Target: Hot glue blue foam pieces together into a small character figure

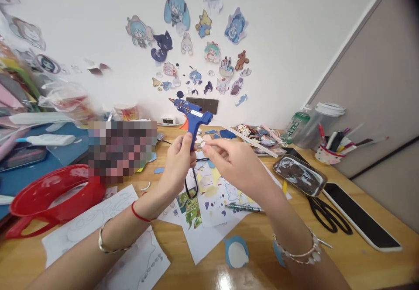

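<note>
My left hand [180, 161] is wrapped around the handle of a blue hot glue gun [194, 114], held up above the table with its nozzle pointing left. A long whitish glue stick [245, 138] stretches rightward from behind the gun and appears to come out of its rear. The gun's black cord [195, 183] hangs down in a loop. Just right of the handle is my right hand [234, 161], fingers curled and thumb against the fingertips; whatever they pinch is too small to make out. Beneath are printed paper sheets [212, 211] and a pen [245, 208]. A blue-and-white cutout [237, 252] lies nearer me.
At left stand a red plastic basin [55, 189] and drawn sheets [88, 215]. Black scissors [330, 215], a phone [363, 218], a smeared tray [299, 174] and a pen cup [329, 152] are at right. Character cutouts [176, 10] cover the back wall.
</note>
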`<state>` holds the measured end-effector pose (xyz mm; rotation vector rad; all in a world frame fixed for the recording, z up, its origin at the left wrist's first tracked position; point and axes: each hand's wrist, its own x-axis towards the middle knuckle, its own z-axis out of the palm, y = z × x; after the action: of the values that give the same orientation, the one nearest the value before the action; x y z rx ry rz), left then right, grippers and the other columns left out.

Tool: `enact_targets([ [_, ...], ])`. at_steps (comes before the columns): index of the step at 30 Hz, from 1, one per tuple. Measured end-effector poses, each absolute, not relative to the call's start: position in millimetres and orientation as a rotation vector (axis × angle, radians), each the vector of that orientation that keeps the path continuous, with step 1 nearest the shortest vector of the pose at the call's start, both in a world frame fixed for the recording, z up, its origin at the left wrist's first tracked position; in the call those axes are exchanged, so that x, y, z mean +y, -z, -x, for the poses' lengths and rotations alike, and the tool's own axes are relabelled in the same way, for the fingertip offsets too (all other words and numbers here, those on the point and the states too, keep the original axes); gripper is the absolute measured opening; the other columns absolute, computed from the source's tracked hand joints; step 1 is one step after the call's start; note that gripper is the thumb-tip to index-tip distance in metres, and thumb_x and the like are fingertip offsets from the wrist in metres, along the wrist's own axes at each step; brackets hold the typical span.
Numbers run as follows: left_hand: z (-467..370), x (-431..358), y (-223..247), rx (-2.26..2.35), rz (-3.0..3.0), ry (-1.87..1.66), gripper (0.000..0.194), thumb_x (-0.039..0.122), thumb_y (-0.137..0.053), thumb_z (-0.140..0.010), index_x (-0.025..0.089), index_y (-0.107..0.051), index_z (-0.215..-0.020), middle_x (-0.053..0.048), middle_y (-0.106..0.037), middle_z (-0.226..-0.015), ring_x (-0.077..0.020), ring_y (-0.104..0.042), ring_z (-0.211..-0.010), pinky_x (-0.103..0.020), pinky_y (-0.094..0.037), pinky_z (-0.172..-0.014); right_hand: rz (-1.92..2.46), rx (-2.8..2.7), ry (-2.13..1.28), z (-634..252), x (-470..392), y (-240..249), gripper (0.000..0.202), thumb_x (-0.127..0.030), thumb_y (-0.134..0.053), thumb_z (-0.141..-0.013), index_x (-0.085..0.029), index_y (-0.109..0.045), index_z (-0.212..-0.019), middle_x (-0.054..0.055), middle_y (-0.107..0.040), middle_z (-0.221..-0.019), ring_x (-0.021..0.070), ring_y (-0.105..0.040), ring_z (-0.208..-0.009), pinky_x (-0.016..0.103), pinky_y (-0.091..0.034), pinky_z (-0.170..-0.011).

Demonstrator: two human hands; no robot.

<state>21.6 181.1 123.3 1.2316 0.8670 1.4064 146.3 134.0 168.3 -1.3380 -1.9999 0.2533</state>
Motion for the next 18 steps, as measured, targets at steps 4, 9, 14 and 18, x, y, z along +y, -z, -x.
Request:
enact_targets([
  [4,-23,178,-122,0.832,-1.048,-1.319,0.032,0.042,-0.05,-0.082,0.018,-0.04,-0.064,0.01,-0.03,-0.052,-0.0006,-0.02,-0.035,-0.013,-0.017,-0.034,1.215,-1.779,-0.836,-148,150,-160,0.041,-0.045,-0.049,-0.084,-0.02,-0.053,-0.116,0.004,-0.065,-0.087,0.0165,-0.061,-0.075,0.03,-0.047,-0.066],
  [9,-24,180,-117,0.805,-0.991,-1.315,0.031,0.043,-0.053,-0.081,0.018,-0.041,-0.066,0.008,-0.032,-0.055,-0.0008,-0.019,-0.036,-0.013,-0.016,-0.033,0.986,-1.442,-1.154,-140,169,-144,0.032,-0.04,-0.053,-0.082,-0.018,-0.057,-0.105,0.007,-0.064,-0.104,0.0183,-0.058,-0.099,0.034,-0.042,-0.091],
  [14,-30,177,-112,0.737,-1.042,-1.127,0.04,0.051,-0.048,-0.081,0.019,-0.035,-0.06,0.009,-0.027,-0.051,-0.0015,-0.016,-0.035,-0.015,-0.013,-0.033,0.886,-1.234,-1.234,-132,179,-132,0.019,-0.037,-0.057,-0.078,-0.021,-0.061,-0.086,0.003,-0.068,-0.087,0.0195,-0.06,-0.094,0.037,-0.042,-0.09],
  [18,-34,173,-110,0.811,-1.351,-0.98,0.029,0.046,-0.043,-0.084,0.019,-0.046,-0.076,0.004,-0.044,-0.061,-0.0054,-0.034,-0.04,-0.018,-0.029,-0.038,0.783,-0.917,-1.407,-137,187,-133,0.019,-0.04,-0.056,-0.078,-0.021,-0.057,-0.079,0.001,-0.067,-0.074,0.0143,-0.063,-0.072,0.029,-0.049,-0.073],
])
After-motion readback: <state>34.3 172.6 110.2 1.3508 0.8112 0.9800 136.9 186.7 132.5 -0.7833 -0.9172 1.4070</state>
